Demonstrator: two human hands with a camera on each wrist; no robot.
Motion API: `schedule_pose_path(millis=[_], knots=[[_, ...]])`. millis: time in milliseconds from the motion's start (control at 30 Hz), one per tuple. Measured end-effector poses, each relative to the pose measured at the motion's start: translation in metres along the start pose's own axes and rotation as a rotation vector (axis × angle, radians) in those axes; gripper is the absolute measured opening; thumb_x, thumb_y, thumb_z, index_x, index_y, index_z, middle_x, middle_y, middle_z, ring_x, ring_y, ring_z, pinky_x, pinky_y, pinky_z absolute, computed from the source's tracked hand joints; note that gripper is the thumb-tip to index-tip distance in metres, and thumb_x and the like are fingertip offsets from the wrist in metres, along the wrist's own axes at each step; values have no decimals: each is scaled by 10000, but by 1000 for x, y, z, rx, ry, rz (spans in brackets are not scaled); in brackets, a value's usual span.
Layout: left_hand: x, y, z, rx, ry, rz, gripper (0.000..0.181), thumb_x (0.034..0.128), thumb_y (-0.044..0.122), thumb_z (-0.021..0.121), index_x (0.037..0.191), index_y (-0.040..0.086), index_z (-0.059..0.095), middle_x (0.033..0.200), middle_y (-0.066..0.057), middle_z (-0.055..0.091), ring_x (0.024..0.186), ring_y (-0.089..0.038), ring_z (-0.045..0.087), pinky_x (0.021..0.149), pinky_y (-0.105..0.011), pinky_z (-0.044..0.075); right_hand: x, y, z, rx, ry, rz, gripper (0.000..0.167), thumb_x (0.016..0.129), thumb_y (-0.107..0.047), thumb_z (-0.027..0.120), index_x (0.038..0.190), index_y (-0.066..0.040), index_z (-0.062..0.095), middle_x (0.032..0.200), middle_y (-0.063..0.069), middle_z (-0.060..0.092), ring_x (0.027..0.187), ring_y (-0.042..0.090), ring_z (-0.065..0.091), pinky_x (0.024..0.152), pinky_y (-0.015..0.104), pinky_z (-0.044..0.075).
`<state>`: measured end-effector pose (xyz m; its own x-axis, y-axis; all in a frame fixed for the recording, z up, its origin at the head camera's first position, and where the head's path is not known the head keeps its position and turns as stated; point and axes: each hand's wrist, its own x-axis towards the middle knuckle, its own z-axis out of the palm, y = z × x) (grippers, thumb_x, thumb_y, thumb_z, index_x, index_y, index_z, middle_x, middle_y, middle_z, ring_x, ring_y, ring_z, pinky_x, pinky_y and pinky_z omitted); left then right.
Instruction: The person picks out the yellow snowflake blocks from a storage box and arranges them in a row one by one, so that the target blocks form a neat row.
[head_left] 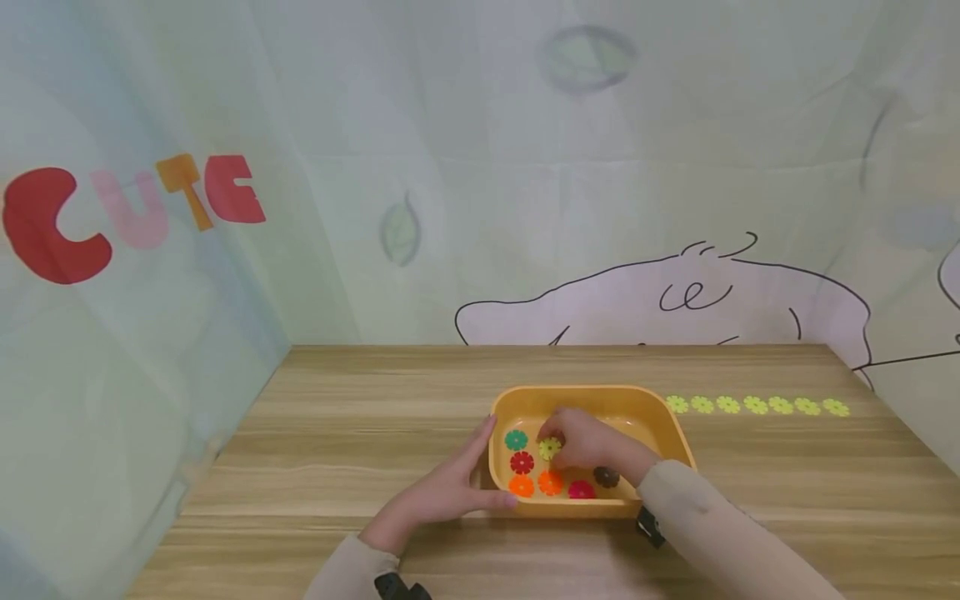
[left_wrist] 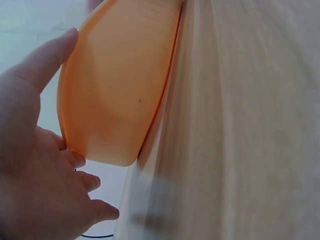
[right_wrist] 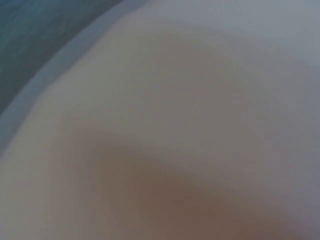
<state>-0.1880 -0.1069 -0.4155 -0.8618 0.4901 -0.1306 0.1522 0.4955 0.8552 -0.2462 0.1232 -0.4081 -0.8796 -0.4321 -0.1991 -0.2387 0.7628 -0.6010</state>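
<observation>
A yellow-orange plastic tub stands on the wooden table. At its left front corner my left hand rests with the thumb against the front wall and the fingers along the left side; the left wrist view shows thumb and fingertips touching the tub wall. My right hand reaches down inside the tub, its thumb and fingers pinching a yellow flower-shaped disc. Around it lie a green disc, a red disc, orange discs, a pink disc and a dark disc.
Right of the tub, several yellow flower-shaped discs lie in a row towards the table's back edge. A printed cloth backdrop hangs behind the wooden table. The right wrist view is blurred, with pale cloth filling most of it.
</observation>
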Motion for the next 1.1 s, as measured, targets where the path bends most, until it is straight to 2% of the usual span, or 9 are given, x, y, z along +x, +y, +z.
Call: schedule_pose_path(millis=[133, 333, 567, 633, 767, 900, 1100], knots=[[0, -1, 0, 8, 5, 6, 1072, 793, 469, 757, 1566, 193, 67, 1629, -43, 61, 1482, -313, 94, 1146, -606, 166, 0, -1, -2, -11, 34, -18, 340, 759, -53, 775, 1090, -50, 698, 975, 6, 599, 859, 179, 528, 852, 386, 526], [0, -2, 1, 4, -1, 4, 1068, 799, 468, 754, 1566, 194, 65, 1629, -47, 52, 1482, -315, 87, 1143, -618, 155, -6, 2, -13, -4, 82, -87, 371, 799, -75, 744, 1157, -13, 671, 1016, 36, 611, 893, 185, 538, 829, 369, 534], [0, -2, 2, -9, 7, 2, 1078, 792, 455, 765, 1567, 196, 62, 1629, -57, 46, 1481, -323, 83, 1137, -628, 157, -31, 10, -39, 21, 167, -206, 349, 830, -130, 751, 1139, 12, 672, 915, 30, 565, 856, 182, 536, 722, 281, 524], [0, -3, 2, 0, 10, 8, 1081, 790, 454, 767, 1567, 192, 62, 1629, -60, 46, 1481, -321, 84, 1140, -619, 164, -41, 12, -48, 8, 202, -211, 358, 830, -150, 755, 1140, 8, 670, 916, 19, 578, 841, 170, 538, 707, 266, 518], [0, -2, 1, 13, 15, 16, 1087, 784, 460, 769, 1566, 187, 66, 1628, -62, 52, 1481, -318, 89, 1141, -611, 176, -60, 27, -66, -31, 276, -191, 382, 828, -182, 759, 1151, 0, 664, 932, 15, 604, 833, 153, 549, 698, 256, 512], [0, -2, 1, 15, 16, 18, 1082, 784, 464, 767, 1566, 192, 71, 1628, -55, 58, 1481, -312, 93, 1139, -613, 181, -78, 53, -83, -69, 365, -149, 386, 825, -171, 761, 1148, 16, 661, 972, 59, 633, 848, 177, 574, 709, 288, 541], [-1, 0, 0, 20, 17, 16, 1078, 785, 469, 764, 1566, 195, 74, 1628, -54, 56, 1482, -310, 95, 1141, -610, 181, -104, 102, -112, -109, 442, -14, 473, 864, -230, 731, 1207, 72, 610, 1042, 187, 652, 883, 277, 609, 672, 323, 541]])
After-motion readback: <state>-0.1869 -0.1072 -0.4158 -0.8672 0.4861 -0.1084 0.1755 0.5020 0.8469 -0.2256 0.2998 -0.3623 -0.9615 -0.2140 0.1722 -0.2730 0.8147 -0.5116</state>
